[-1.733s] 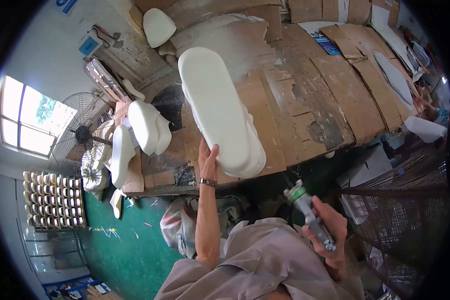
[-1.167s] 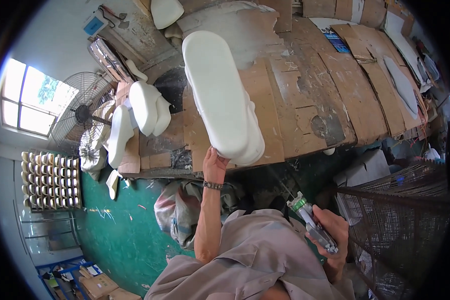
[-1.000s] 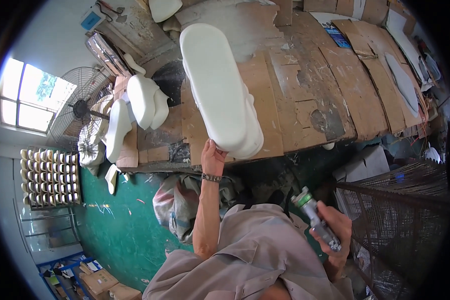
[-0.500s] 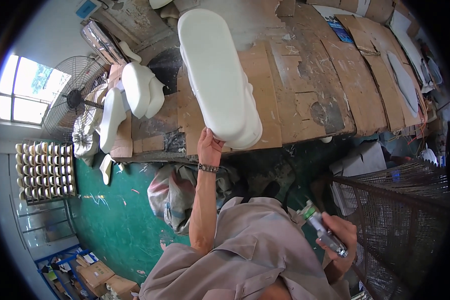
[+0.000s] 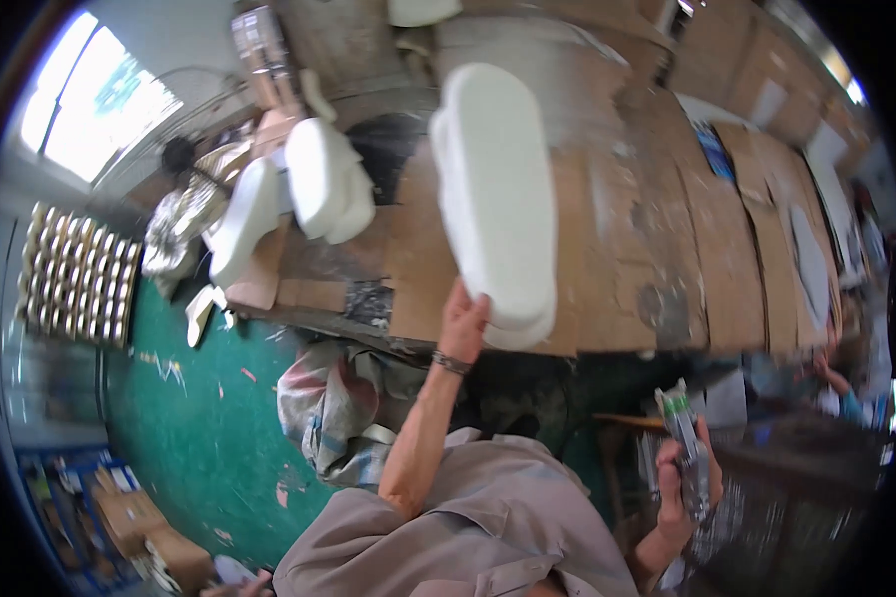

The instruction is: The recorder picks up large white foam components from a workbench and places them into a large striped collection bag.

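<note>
My left hand point(image 5: 465, 323) is closed, thumb on top, on the near end of a long white foam shoe sole point(image 5: 498, 189). Another white layer shows along the sole's edge and near end; whether it is a second sole or part of the same piece I cannot tell. The sole is over the cardboard-covered table point(image 5: 617, 269). Off to the right, apart from the sole, my right hand point(image 5: 689, 478) is wrapped round a silver hand tool point(image 5: 689, 438) with a green band near its upper end. Motion blurs the tool, and its exact kind is unclear.
More white soles point(image 5: 319, 184) lie at the table's left, near a fan point(image 5: 179, 154). A sack point(image 5: 334, 408) sits below the table edge. A rack of soles point(image 5: 75, 274) stands far left, a dark mesh rack point(image 5: 786, 488) at right. Another person's hand point(image 5: 831, 373) shows at the right.
The view has shifted. My left hand and the sole appear farther right and lower in the picture. My right hand has raised the tool, which now points more upright.
</note>
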A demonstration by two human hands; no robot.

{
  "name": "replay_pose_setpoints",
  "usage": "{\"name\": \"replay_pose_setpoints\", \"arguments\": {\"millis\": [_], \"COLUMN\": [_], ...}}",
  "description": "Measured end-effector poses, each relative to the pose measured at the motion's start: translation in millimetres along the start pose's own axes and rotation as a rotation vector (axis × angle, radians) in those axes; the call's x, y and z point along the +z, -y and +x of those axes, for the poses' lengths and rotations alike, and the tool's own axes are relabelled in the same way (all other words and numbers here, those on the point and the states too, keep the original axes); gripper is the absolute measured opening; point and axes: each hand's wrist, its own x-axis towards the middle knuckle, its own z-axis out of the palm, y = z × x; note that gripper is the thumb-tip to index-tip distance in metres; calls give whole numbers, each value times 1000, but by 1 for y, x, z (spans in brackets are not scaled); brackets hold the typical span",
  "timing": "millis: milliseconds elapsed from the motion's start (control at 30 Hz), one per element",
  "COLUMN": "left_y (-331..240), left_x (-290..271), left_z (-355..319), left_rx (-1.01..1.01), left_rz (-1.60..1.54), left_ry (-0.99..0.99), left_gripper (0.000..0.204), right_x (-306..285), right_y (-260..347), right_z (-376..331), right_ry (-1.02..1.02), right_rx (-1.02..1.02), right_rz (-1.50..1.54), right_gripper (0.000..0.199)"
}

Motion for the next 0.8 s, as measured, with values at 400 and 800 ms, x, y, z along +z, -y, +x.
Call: {"name": "replay_pose_setpoints", "arguments": {"millis": [400,800], "left_y": [-131,-268], "left_x": [-35,-307], "left_z": [14,194], "left_rx": [351,307], "left_rz": [-155,-73], "left_ry": [-13,-159], "left_gripper": [59,42], "right_x": [84,135], "right_y": [27,28], "right_z": [34,51], "right_ry": [204,342], "right_rx": [175,141], "right_rz": [103,53], "right_gripper": [61,55]}}
